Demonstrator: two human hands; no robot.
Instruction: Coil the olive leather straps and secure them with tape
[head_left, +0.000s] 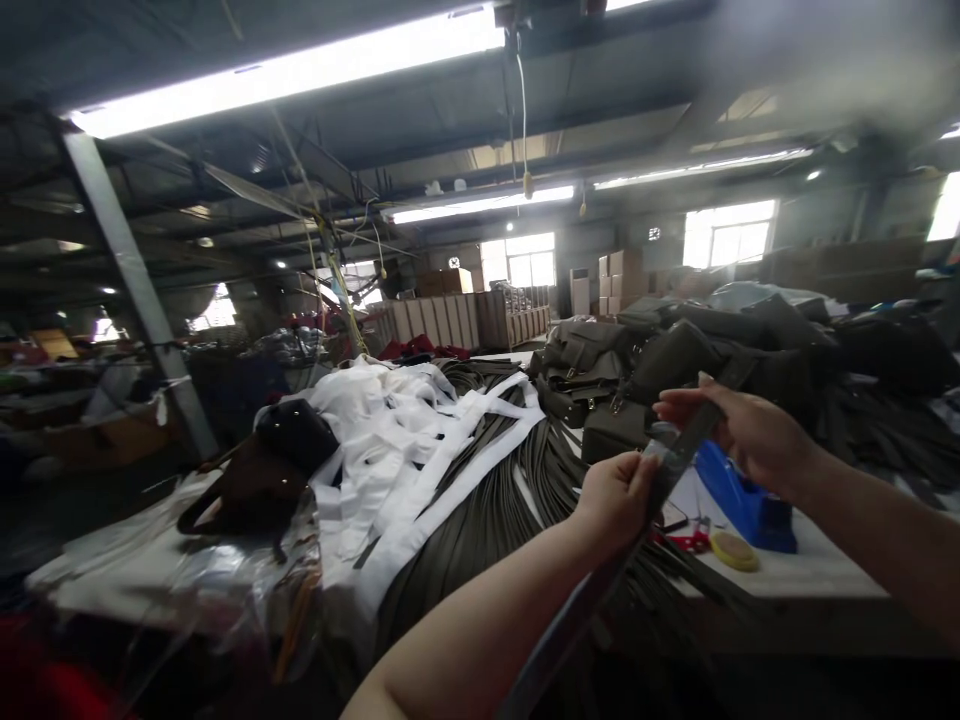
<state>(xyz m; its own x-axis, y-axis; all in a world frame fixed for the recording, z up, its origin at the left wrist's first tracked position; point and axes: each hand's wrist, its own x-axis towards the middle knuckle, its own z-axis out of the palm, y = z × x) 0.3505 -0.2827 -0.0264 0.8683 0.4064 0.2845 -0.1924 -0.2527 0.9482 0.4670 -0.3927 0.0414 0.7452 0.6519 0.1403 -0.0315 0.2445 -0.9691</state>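
Note:
My left hand [616, 492] pinches a long dark strap [694, 428] between thumb and fingers. Clear plastic film [661, 440] shows on the strap beside that grip. Farther up, my right hand [757, 435] has the strap running through its fingers, which reach out to the left. The strap's lower part slants down toward me, past my left forearm. Behind my hands lies a thick bundle of dark olive straps [480, 520], fanned over the table, with white strips [480, 460] across it.
Dark bags [600, 370] are heaped at the back right. Below my right hand are a blue tape dispenser [757, 505] and a yellow tape roll [734, 551] on the table [832, 565]. A black-and-brown bag [277, 460] and clear plastic lie left. A metal post [139, 270] stands farther left.

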